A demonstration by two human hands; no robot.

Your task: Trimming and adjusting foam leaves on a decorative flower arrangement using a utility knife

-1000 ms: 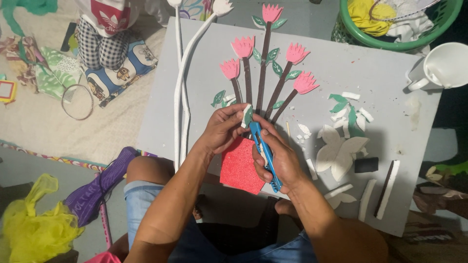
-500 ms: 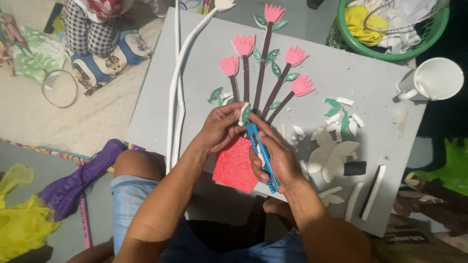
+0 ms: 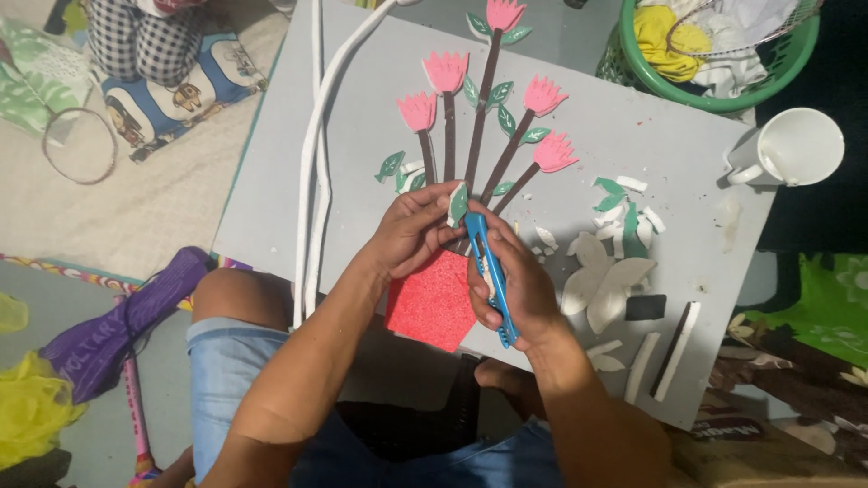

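Left hand (image 3: 407,237) fingers pinching small green foam leaf (image 3: 458,204) above red foam pot (image 3: 432,302) on grey desk (image 3: 362,154); right hand (image 3: 511,285) fingers gripping blue cutter (image 3: 488,276), tip touching leaf.

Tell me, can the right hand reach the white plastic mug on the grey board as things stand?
Probably yes, but not freely: the right hand holds a blue utility knife. The bare board between it and the white plastic mug shows nothing blocking.
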